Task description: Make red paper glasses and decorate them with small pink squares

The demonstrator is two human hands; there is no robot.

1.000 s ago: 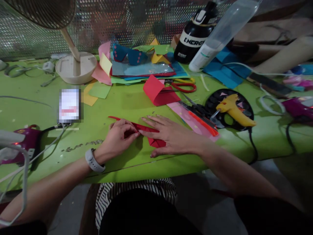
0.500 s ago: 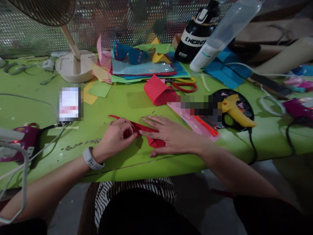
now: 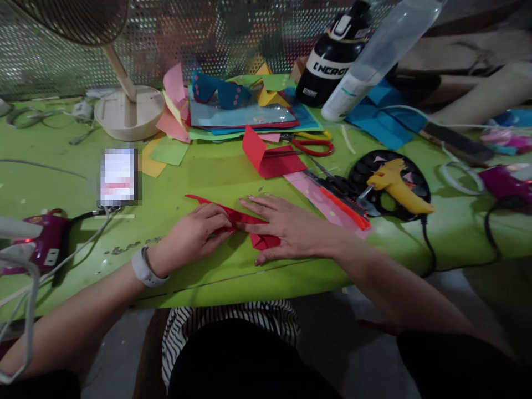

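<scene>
A folded red paper piece point(image 3: 266, 242) lies on the green table, its narrow end reaching out to the upper left. My right hand point(image 3: 286, 227) rests flat over its right part, fingers spread. My left hand point(image 3: 197, 233), with a grey band on the wrist, pinches the paper's left part between curled fingers and thumb. The fingertips of both hands nearly meet at the middle of the paper. Behind them stands a bent red paper strip point(image 3: 276, 160), near scissors with red and yellow handles point(image 3: 313, 145).
A yellow glue gun point(image 3: 401, 185) lies on a black round tray at right, beside a red-orange cutter point(image 3: 344, 208). At the back are a fan base point(image 3: 128, 113), stacked coloured papers point(image 3: 245, 115), and a black bottle point(image 3: 328, 69). A blurred phone point(image 3: 118, 176) lies left.
My left hand has shifted slightly left along the red paper, its fingers lying flatter. The right hand has stayed in place. The pink paper and the bent red strip at the back have changed shape slightly.
</scene>
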